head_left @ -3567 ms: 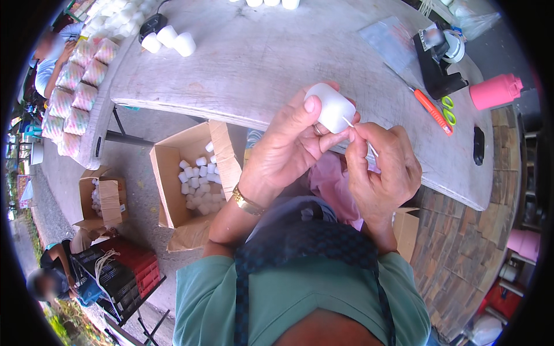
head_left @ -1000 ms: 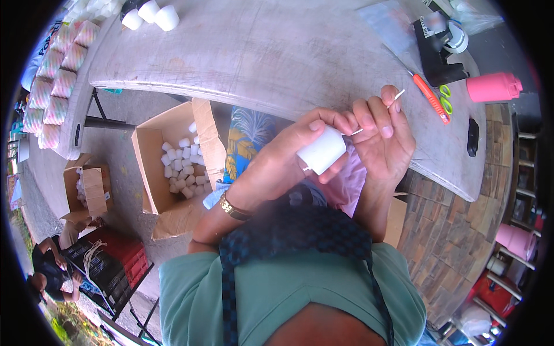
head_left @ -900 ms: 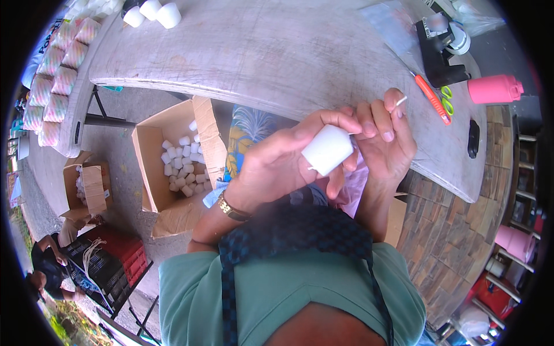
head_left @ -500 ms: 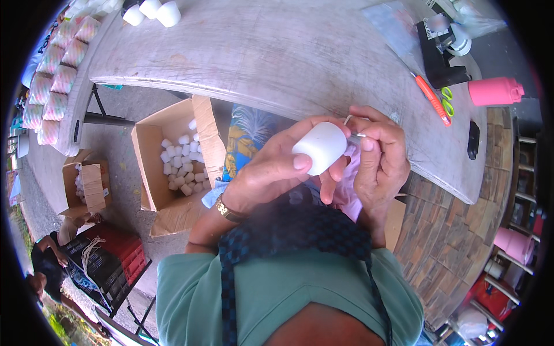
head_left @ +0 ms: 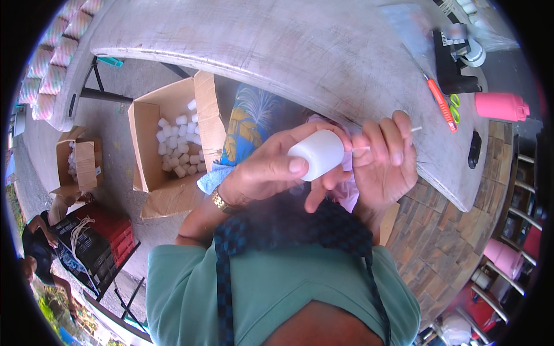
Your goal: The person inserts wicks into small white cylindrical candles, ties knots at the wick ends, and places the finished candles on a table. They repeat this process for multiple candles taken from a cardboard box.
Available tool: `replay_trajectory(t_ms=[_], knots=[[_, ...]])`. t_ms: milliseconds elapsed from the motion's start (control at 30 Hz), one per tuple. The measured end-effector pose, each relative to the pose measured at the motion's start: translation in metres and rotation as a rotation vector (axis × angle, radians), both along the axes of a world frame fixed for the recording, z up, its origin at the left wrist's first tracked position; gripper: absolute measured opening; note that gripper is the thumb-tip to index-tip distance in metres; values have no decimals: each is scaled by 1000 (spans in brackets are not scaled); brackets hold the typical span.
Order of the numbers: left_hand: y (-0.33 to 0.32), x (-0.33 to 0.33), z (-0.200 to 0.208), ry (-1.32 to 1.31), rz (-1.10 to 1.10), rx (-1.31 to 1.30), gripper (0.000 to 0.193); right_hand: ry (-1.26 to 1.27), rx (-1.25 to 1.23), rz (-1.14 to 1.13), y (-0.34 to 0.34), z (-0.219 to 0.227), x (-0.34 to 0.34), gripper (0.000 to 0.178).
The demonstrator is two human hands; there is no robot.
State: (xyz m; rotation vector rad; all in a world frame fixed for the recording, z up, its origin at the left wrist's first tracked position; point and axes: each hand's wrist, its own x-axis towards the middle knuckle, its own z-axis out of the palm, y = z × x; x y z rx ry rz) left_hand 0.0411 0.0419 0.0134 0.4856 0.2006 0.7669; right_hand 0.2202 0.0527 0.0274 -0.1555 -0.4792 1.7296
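In front of my chest, my left hand [head_left: 262,173] is closed round a white candle [head_left: 318,153], a short cylinder with rounded edges. The thumb presses on its near side. Just right of the candle's end, my right hand [head_left: 385,164] is closed on a thin white wick [head_left: 416,128]. One end of the wick sticks out beyond the fingers, and a short bit shows between the hand and the candle. Whether the wick is joined to the candle is hidden by the fingers.
Ahead is a grey table [head_left: 242,34]; an orange cutter [head_left: 442,105], green-handled scissors [head_left: 455,108] and a pink bottle [head_left: 501,106] lie at its right. At left, a cardboard box [head_left: 144,138] holds several white candles. Farther left, a person [head_left: 37,242] is by black crates [head_left: 86,262].
My right hand has turned and moved slightly right, its fingers now curled upright round the wick. The candle has shifted slightly left and down in my left hand. The whole view has tilted a little.
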Motion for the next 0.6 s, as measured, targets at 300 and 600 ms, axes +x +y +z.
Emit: replay_trajectory(t_ms=[300, 600], knots=[[-19, -23, -4, -71, -210, -256, 83, -1053, 377, -203, -43, -16, 5, 7], [-29, -34, -15, 46, -316, 9, 81, -1270, 508, -45, -59, -9, 14, 15]])
